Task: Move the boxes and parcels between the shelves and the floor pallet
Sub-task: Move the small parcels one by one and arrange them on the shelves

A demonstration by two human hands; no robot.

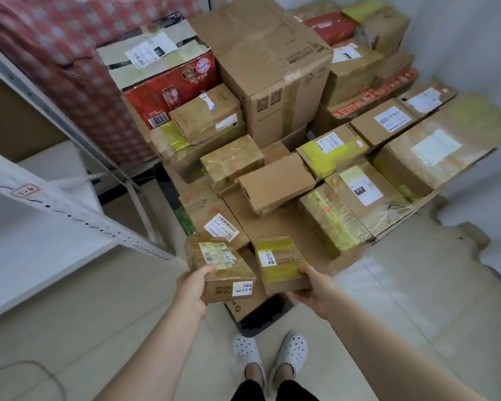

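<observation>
Left hand (190, 287): curled round the left box (220, 270), thumb on top, at its near-left corner.
Right hand (315, 287): grips the right box (281, 264) at its near-right corner, thumb on top.
Left box: labelled top up, tilted; long axis runs left to right.
Right box: yellow-taped, long axis pointing away from the person.
Place: both in the air, side by side, over the near edge of the pile (272, 183) on the pallet (261, 316).
Around: shelf (55, 198) to the left, tall box (272, 68) behind, shoes (269, 351) below.
</observation>
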